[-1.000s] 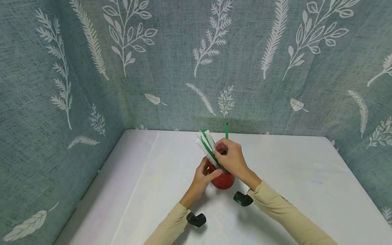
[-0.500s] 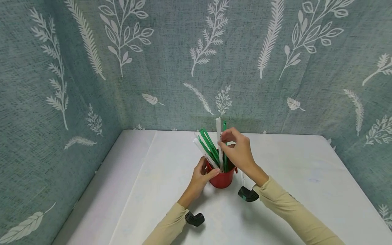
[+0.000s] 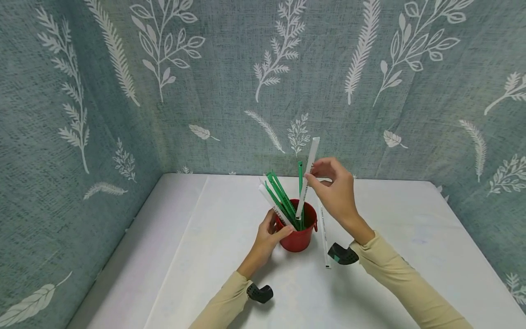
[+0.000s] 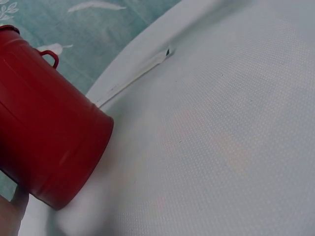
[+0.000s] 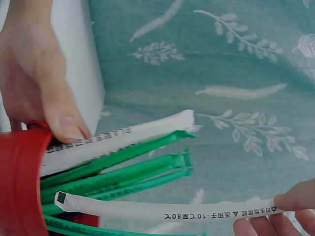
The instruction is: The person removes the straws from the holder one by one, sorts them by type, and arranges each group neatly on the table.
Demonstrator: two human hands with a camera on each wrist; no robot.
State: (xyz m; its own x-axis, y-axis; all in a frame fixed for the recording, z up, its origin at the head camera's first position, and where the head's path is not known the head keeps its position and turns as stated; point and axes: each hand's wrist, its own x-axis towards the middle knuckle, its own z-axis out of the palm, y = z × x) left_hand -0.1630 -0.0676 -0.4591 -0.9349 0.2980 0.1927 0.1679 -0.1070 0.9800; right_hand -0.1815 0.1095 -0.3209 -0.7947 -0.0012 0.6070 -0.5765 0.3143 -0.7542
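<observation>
Right wrist, red bucket [image 5: 19,182] cropped, white straw [image 5: 142,209] partly hidden behind right fingers [image 5: 300,197]

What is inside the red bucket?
Several green straws and at least one white straw stand in the red bucket, their upper parts showing. It hides their lower ends, and anything lying at the bottom cannot be seen.

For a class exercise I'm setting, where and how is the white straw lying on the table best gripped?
Probably pinch the white straw close to its near end, across its narrow width, coming from above: it lies thin and flat on the table, and that end juts past the red bucket, while its far part runs beside it.
</observation>
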